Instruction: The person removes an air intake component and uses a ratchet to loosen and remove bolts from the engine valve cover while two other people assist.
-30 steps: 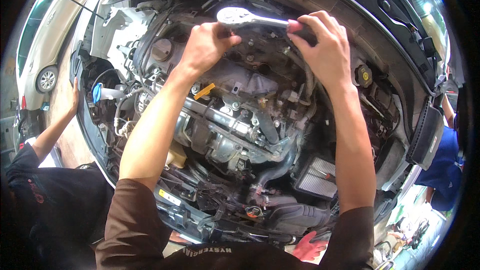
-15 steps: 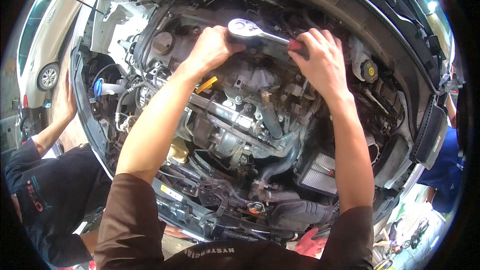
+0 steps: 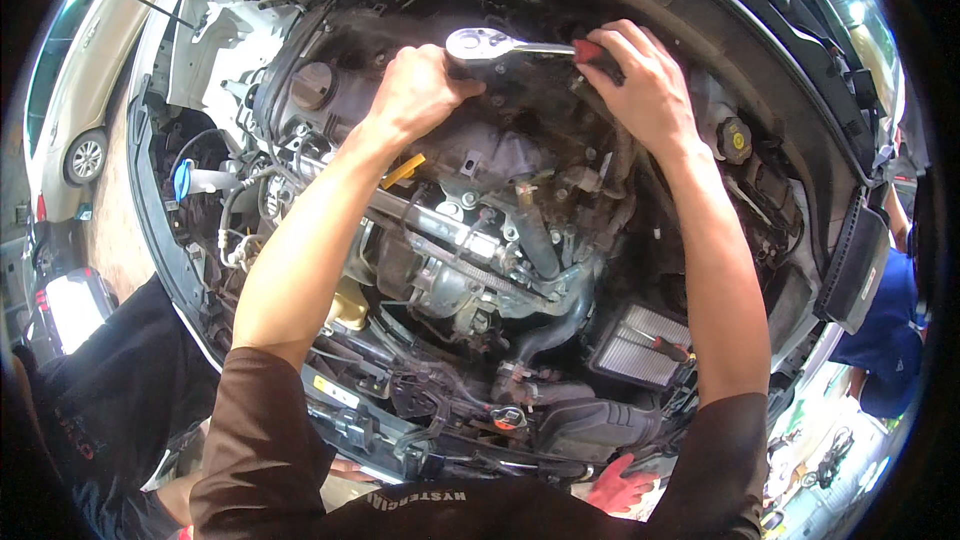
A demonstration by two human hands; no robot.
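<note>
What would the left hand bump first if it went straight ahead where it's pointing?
Probably the round silver ratchet head, just ahead of the left hand. Depth is unclear, so I can't tell whether they touch.

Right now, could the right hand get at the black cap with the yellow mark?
Probably not without letting go: the right hand holds the ratchet, though nothing seems to cover the cap.

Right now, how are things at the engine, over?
Right hand holding one end of wrench. Left hand curled at the other, grip hidden. Wrench above engine; nothing visibly blocking it.
</note>
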